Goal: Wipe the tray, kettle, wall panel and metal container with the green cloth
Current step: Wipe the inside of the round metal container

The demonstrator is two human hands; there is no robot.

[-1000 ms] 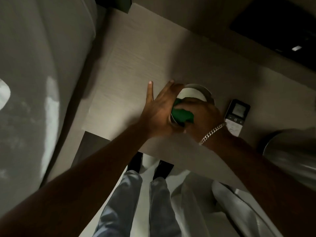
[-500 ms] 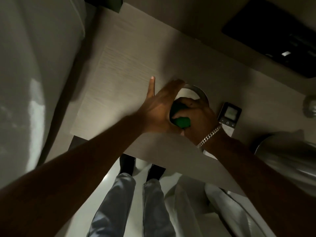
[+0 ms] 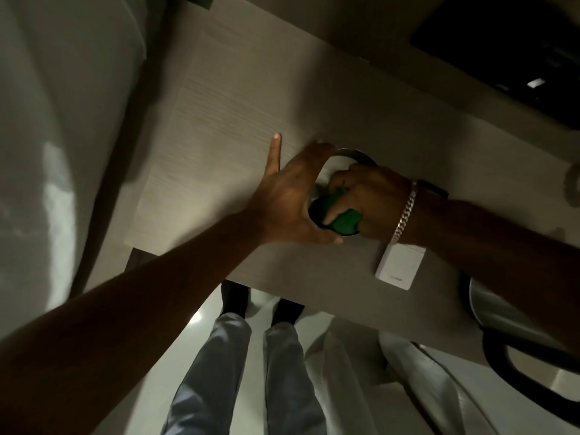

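A round metal container (image 3: pixel 351 153) stands on the pale wooden desk (image 3: pixel 219 127); only its far rim shows between my hands. My left hand (image 3: pixel 292 199) wraps its left side with the fingers spread around it. My right hand (image 3: pixel 367 202), wearing a chain bracelet, presses the bunched green cloth (image 3: pixel 343 219) against the container's near side and top. A steel kettle (image 3: pixel 502 312) with a black handle sits at the desk's right edge, partly hidden by my right forearm.
A small white device (image 3: pixel 400 268) lies on the desk just right of the container. A dark screen (image 3: pixel 508 45) sits at the back right. A pale wall panel (image 3: pixel 62 120) runs along the left. My legs and the floor show below the desk's edge.
My right hand has shifted with the cloth over the container, covering more of its opening. My right wrist now hides the white device's upper part. The left hand keeps its hold.
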